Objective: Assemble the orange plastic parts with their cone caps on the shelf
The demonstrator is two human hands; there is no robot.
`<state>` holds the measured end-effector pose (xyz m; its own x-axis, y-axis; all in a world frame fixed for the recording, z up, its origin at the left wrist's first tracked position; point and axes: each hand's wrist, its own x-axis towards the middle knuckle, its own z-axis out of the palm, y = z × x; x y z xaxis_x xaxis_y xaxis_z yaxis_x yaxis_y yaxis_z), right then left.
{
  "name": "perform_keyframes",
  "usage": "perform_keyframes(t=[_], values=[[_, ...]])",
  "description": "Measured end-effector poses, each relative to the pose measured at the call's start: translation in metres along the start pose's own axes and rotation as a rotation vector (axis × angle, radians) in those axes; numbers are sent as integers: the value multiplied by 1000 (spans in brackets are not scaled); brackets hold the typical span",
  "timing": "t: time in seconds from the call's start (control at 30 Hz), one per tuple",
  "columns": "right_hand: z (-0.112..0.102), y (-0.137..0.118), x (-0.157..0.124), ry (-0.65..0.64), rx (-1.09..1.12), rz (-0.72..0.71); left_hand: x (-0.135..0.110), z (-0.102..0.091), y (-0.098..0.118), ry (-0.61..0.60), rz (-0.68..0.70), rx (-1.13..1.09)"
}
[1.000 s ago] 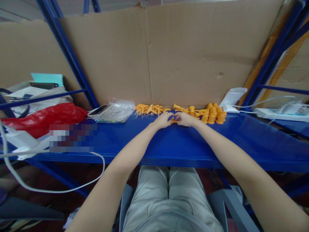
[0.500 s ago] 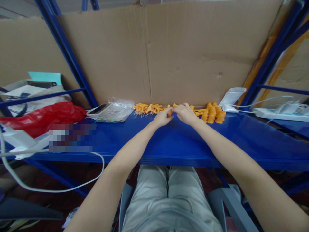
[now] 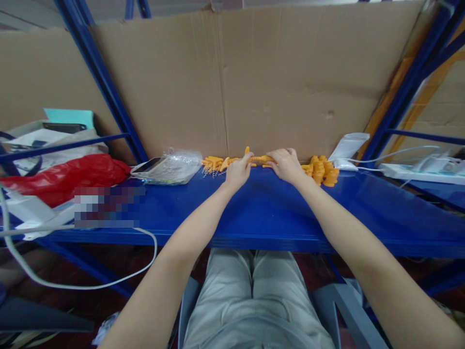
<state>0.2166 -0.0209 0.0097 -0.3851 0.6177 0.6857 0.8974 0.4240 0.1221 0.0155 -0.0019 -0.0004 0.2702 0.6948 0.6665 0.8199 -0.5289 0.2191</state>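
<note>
My left hand (image 3: 238, 172) is closed around an orange plastic piece (image 3: 247, 150), whose narrow end sticks up past the fingers. To its right, my right hand (image 3: 286, 164) curls its fingers over an orange plastic part (image 3: 267, 159) lying at the back of the shelf; the fingertips are partly hidden. Left of my hands lies a pile of orange pieces (image 3: 213, 163), with small curly silver bits (image 3: 208, 172) in front. Beyond my right wrist, several chunky orange pieces (image 3: 319, 169) stand grouped together.
A blue metal shelf (image 3: 269, 208) carries everything, backed by a cardboard sheet (image 3: 276, 87). Left are a phone (image 3: 149, 165), a clear plastic bag (image 3: 176, 167) and a red bag (image 3: 83, 174). A white device with cables (image 3: 347, 152) stands right. A white cable (image 3: 109, 286) loops over the front edge.
My hands have moved apart, left hand leftward and right hand rightward. An orange piece now sticks up from the left hand, and orange parts show in the gap.
</note>
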Motion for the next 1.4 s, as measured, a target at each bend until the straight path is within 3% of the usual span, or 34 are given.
perform_keyframes(t=[0.27,0.43,0.7,1.13,1.4], values=[[7,1,1,-96,-25,42,0,1,-8,1,72,43],[5,2,1,-72,-44,5,1,3,-10,-22,86,8],[-2,-1,0,-21,-140,-7,0,4,-2,-70,-4,-77],[7,-2,0,-177,-64,55,-3,0,-1,-97,19,-27],[1,-2,3,-147,-127,5,1,10,-3,-98,-41,-208]])
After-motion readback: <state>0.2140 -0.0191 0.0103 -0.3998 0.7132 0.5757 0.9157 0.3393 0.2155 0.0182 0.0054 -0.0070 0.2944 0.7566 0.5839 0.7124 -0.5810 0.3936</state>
